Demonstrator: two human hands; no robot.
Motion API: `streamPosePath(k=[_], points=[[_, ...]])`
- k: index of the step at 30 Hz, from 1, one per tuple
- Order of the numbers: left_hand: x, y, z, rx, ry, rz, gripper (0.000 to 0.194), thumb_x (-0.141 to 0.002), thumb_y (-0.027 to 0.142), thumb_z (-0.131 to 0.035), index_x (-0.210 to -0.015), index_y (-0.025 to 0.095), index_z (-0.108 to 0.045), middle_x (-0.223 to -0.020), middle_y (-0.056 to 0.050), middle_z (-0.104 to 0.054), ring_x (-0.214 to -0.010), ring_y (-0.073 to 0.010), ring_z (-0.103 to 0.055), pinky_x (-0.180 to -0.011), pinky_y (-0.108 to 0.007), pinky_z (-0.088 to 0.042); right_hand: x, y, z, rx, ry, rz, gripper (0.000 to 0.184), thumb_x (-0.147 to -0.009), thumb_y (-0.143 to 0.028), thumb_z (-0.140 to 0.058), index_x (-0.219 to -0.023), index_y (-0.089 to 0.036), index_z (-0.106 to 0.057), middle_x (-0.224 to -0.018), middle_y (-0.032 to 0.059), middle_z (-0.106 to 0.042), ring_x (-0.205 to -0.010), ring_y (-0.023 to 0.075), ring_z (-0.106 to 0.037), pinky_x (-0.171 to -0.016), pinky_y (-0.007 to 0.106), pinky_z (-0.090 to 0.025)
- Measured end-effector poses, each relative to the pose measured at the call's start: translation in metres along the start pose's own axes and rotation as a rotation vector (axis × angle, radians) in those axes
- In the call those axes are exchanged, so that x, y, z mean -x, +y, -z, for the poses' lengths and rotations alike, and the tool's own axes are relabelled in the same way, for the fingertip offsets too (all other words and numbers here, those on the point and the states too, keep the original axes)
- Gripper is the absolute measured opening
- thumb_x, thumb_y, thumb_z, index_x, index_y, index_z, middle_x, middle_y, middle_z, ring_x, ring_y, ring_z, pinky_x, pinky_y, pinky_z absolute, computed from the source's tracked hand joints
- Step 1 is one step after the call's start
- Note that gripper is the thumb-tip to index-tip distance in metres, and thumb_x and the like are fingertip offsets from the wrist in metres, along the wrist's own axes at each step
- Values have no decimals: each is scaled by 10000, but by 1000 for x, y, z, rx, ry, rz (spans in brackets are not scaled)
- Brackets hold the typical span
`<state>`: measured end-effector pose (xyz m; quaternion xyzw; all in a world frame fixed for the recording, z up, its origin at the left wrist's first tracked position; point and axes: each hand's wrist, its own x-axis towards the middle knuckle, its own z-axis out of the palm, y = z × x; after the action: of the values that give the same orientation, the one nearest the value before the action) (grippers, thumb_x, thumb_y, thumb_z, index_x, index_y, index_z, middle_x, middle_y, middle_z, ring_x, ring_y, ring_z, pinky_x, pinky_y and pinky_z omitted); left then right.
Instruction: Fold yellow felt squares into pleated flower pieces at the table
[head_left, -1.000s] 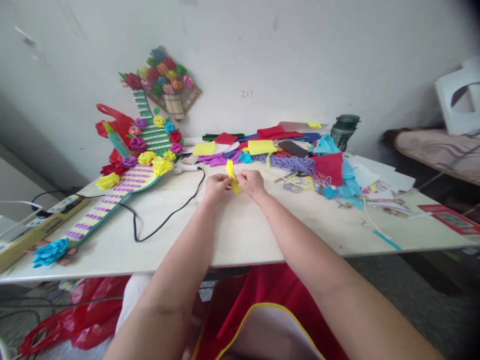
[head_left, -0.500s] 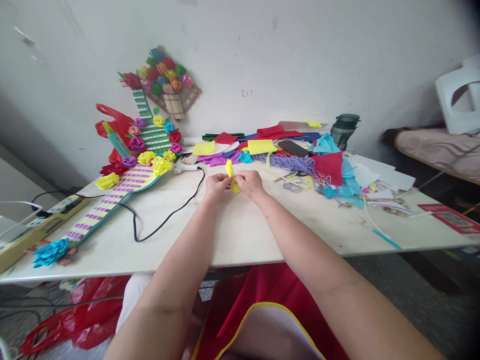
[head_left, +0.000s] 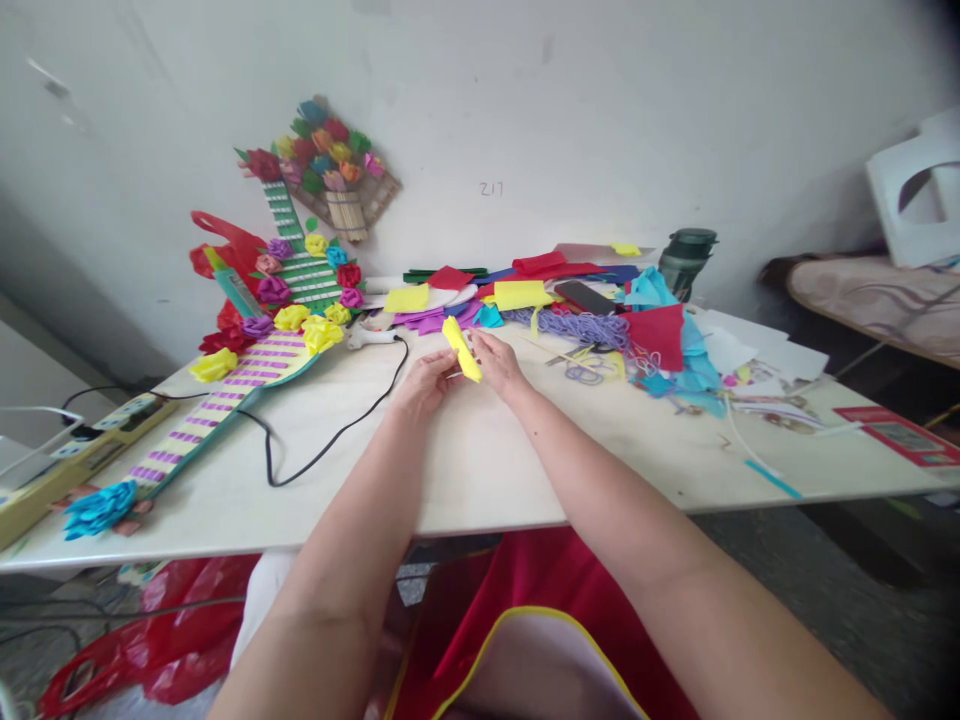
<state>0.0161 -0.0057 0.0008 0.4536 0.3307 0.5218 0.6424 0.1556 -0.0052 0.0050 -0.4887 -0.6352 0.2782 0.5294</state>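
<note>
Over the middle of the white table, a small rolled or folded strip of yellow crepe paper (head_left: 462, 349) slants between my two hands. My left hand (head_left: 427, 384) is closed on its lower left side, with the fingertips partly hidden. Along its right edge, the fingers of my right hand (head_left: 496, 362) press against the paper, bent and close together. Behind my hands lie purple paper pieces (head_left: 424, 319) and a small blue scrap (head_left: 490, 316).
Left stands a flower-decorated guitar shape (head_left: 217, 410) with a black cord (head_left: 330, 443) beside it. At the back are paper sheets (head_left: 523, 293), purple yarn (head_left: 577, 327), a phone (head_left: 585, 297) and a dark green bottle (head_left: 685, 262). A power strip (head_left: 82, 455) sits far left.
Both hands have loosened their pinch and turned slightly. The yellow paper, mostly covered half a second ago, now shows its whole length and tilts more to the left at the top.
</note>
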Motion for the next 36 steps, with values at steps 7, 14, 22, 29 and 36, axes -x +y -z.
streamPosePath(k=[7,14,22,29,36], points=[[0,-2,-2,46,24,24,106,-687,170,-672,-784,129,-671,-759,-70,-706,-738,-166,-662,-651,-260,-538,7,-7,-4,145,-67,48,430,-953,-317,-325,-1304,-188,-537,-1329,76,-561,-1236,161,-507,-1014,283,-385],[0,0,-6,29,50,44,104,-685,179,-655,-775,128,-665,-765,-72,-706,-755,-186,-666,-690,-303,-551,7,-4,-7,334,-74,92,446,-955,-283,-301,-1331,-153,-502,-1299,111,-579,-1189,209,-539,-1002,318,-401],[-1,-2,-9,36,83,-12,132,-683,184,-653,-780,97,-674,-694,-56,-697,-707,-176,-662,-663,-283,-544,6,-2,-9,325,-67,73,436,-951,-310,-320,-1311,-175,-526,-1290,111,-581,-1192,243,-535,-1017,376,-394],[-3,2,-2,96,104,-10,109,-735,147,-604,-796,77,-663,-701,-86,-701,-651,-160,-660,-615,-259,-543,-2,3,10,-58,-118,2,521,-886,-429,-459,-1348,-190,-487,-1338,112,-532,-1109,222,-572,-969,396,-442],[-1,3,0,147,56,26,126,-748,130,-581,-821,73,-665,-719,-90,-705,-657,-158,-666,-573,-230,-537,3,0,25,-24,-402,254,796,-644,-353,-754,-1376,-289,-447,-1485,102,-328,-1173,260,-505,-898,424,-479]])
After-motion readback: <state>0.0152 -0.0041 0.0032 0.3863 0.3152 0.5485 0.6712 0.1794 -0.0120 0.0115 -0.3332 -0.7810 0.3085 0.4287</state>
